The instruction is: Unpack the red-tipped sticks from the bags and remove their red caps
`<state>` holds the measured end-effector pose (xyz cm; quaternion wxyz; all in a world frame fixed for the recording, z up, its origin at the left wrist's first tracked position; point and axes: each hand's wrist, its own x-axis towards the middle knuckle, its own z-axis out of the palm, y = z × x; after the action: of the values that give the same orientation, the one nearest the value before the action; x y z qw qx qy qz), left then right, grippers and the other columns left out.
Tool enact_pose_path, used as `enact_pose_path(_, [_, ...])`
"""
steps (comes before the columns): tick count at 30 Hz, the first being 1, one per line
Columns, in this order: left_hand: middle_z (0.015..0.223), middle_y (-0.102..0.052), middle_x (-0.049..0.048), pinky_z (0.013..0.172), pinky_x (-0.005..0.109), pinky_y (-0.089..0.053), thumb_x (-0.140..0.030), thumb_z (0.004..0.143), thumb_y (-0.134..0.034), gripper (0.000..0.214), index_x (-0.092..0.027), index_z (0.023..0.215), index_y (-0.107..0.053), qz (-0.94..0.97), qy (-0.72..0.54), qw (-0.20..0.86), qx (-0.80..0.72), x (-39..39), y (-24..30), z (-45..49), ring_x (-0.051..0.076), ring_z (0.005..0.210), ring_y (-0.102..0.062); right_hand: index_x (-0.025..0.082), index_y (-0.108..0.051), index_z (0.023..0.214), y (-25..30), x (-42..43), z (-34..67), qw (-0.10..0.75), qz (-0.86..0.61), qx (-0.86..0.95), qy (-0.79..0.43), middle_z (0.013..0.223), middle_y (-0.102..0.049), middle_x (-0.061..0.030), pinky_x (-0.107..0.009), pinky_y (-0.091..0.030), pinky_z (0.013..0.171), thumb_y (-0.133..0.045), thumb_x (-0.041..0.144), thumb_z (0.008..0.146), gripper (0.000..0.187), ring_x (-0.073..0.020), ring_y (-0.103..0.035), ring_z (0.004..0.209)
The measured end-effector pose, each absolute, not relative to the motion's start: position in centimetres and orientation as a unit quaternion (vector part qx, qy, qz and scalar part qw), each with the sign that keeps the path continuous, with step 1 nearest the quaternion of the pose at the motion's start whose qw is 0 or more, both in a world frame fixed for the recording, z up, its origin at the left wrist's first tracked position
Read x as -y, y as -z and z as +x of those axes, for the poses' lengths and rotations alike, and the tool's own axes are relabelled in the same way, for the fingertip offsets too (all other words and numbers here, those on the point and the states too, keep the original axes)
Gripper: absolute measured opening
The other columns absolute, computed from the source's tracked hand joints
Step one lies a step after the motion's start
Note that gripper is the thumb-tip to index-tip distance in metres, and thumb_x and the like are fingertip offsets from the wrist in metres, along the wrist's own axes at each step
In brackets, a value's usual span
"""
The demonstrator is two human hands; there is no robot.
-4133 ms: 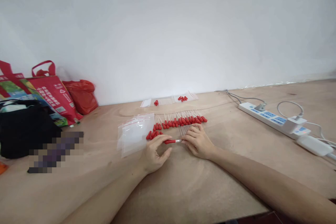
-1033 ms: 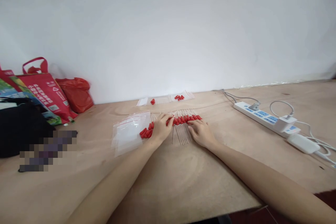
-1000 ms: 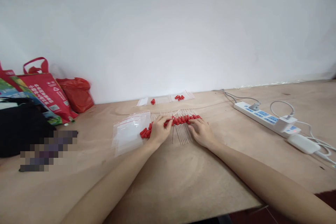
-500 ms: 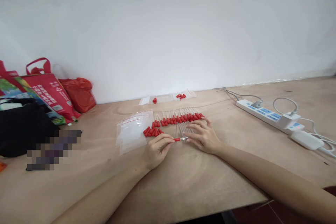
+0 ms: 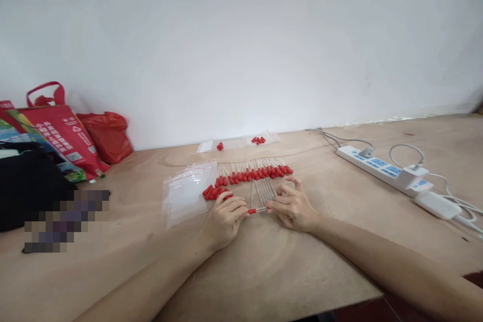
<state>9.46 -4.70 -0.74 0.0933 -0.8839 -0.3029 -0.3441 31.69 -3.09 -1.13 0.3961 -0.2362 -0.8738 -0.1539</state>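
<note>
My left hand is closed on the red rubber bulb of a dropper. The fingers of my right hand pinch the other end of its clear glass tube. Bulb and tube lie in line and meet between my hands; how far the tube is inside cannot be seen. Just beyond are several bare glass tubes side by side. Behind those stretches a row of droppers with red bulbs. Loose red bulbs are piled by my left fingertips, which partly hide them.
Clear zip bags lie left of the bulbs. Further bagged red bulbs are by the wall. A white power strip with plugs and cables is on the right; a red shopping bag and a black bag stand left.
Both hands have come slightly nearer to me with the bulb and tube. My right fingers have drawn together around the tube, and more of the bare glass tubes shows.
</note>
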Motion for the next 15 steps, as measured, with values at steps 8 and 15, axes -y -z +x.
enact_pose_path(8, [0.075, -0.065, -0.0005, 0.084, 0.035, -0.035, -0.014, 0.083, -0.042, 0.016, -0.02, 0.077, -0.056, -0.888, 0.342, 0.078, 0.297, 5.1, 0.4, 9.6, 0.012, 0.074, -0.059, 0.022, -0.06, 0.079, 1.3, 3.2, 31.6, 0.403, -0.225, 0.873, 0.158, 0.053, -0.057, 0.0053, -0.04, -0.017, 0.091, -0.048, 0.024, 0.082, 0.013, -0.011, -0.045, 0.066])
enact_pose_path(15, [0.075, -0.064, 0.0005, 0.08, 0.034, -0.04, -0.012, 0.083, -0.04, 0.018, -0.019, 0.077, -0.055, -0.881, 0.354, 0.074, 0.307, 4.8, 0.6, 8.2, 0.012, 0.07, -0.059, 0.021, -0.06, 0.076, 1.4, 3.0, 32.3, 0.411, -0.238, 0.867, 0.151, 0.052, -0.055, 0.0041, -0.041, -0.019, 0.09, -0.046, 0.023, 0.081, 0.015, -0.0121, -0.046, 0.066])
